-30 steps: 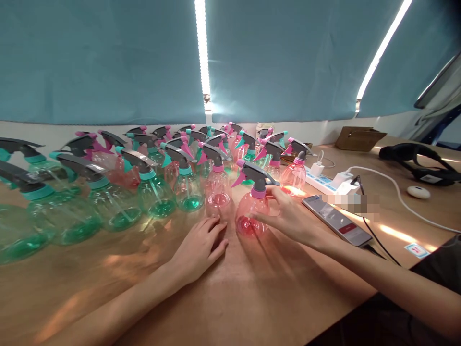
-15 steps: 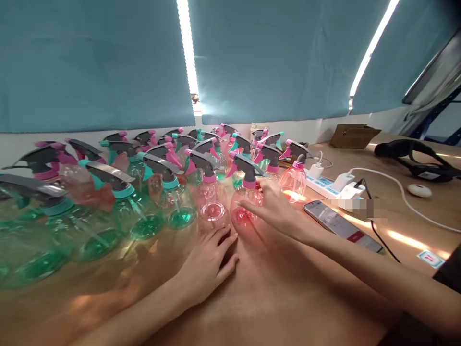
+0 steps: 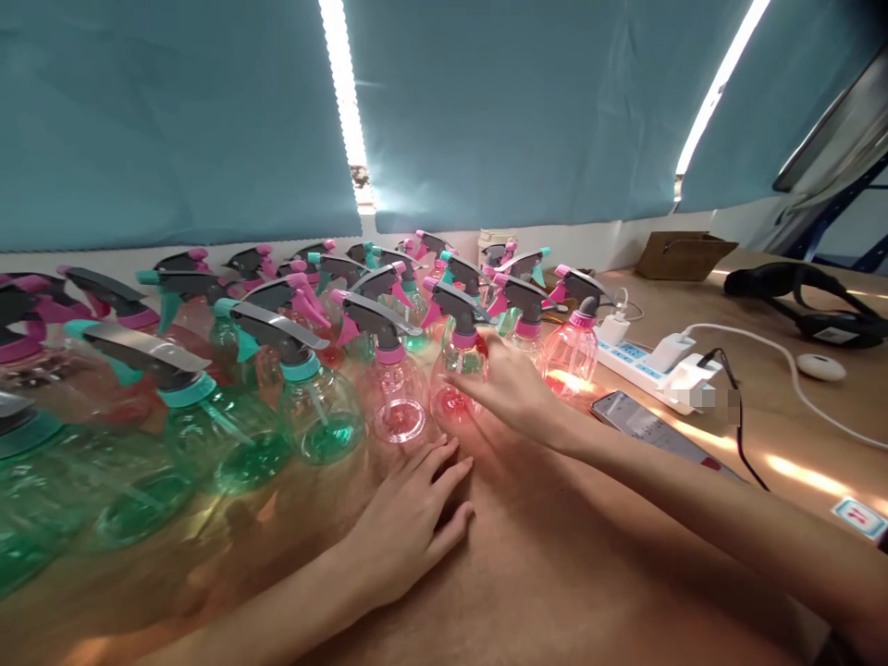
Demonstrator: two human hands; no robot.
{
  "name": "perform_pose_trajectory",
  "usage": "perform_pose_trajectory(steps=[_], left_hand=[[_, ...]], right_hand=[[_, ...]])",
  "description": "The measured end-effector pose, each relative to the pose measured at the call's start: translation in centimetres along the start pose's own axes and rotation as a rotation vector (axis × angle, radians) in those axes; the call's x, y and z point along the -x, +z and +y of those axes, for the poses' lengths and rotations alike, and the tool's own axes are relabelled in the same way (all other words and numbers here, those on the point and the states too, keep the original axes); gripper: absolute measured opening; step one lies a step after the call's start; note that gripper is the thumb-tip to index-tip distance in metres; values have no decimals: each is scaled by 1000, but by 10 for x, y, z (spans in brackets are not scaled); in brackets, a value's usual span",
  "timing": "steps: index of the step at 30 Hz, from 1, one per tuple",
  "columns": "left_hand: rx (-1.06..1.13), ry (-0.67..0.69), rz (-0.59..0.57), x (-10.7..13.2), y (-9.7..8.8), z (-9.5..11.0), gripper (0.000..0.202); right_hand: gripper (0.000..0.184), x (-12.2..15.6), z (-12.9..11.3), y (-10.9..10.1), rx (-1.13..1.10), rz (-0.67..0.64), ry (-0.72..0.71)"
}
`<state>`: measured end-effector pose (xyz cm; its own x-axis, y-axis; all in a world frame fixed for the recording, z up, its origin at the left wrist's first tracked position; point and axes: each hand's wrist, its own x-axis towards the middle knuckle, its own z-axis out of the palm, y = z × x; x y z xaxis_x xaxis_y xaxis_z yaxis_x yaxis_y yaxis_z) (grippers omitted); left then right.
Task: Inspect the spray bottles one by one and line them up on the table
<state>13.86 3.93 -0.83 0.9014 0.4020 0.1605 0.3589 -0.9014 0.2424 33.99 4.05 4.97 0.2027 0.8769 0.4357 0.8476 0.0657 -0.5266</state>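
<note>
My right hand [image 3: 517,388] is closed round the side of a clear pink spray bottle [image 3: 458,393] with a grey and pink trigger head. The bottle stands upright at the front of a crowd of similar bottles, and my far fingers are hidden behind it. Flat on the table lies my left hand [image 3: 409,513], fingers stretched out and holding nothing. Just beyond its fingertips stands another pink spray bottle [image 3: 397,393]. Left of that is a green spray bottle [image 3: 320,421] with a turquoise collar.
More green and pink bottles fill the left and back of the wooden table [image 3: 548,555]. To the right are a phone [image 3: 652,430], a white power strip [image 3: 635,361] with plugs and cables, a white mouse [image 3: 820,367], a black headset [image 3: 805,301] and a cardboard box [image 3: 684,256].
The view has shifted slightly. My right hand and the pink spray bottle have moved a little left and back, nearer the neighbouring pink bottle. My left hand stays flat on the table.
</note>
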Motion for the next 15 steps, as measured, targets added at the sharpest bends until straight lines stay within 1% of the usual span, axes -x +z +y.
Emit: perform_pose_trajectory(steps=[3, 6, 9, 10, 11, 13, 15], left_hand=[[11, -3, 1, -7, 1, 0, 42], [30, 22, 46, -14, 6, -1, 41], [56, 57, 108, -22, 13, -2, 40], [65, 67, 119, -24, 14, -2, 40], [72, 76, 127, -27, 16, -1, 39], [77, 89, 136, -32, 18, 0, 38], [68, 94, 139, -36, 18, 3, 38]], right_hand=[[54, 0, 1, 4, -16, 6, 0], [59, 8, 2, -1, -38, 9, -22], [55, 23, 6, -17, -92, 25, -64], [48, 27, 9, -25, -112, 35, -61], [40, 32, 13, -33, -122, 35, -34], [31, 38, 23, -48, -118, 75, 35], [26, 41, 35, -61, -74, 141, 77]])
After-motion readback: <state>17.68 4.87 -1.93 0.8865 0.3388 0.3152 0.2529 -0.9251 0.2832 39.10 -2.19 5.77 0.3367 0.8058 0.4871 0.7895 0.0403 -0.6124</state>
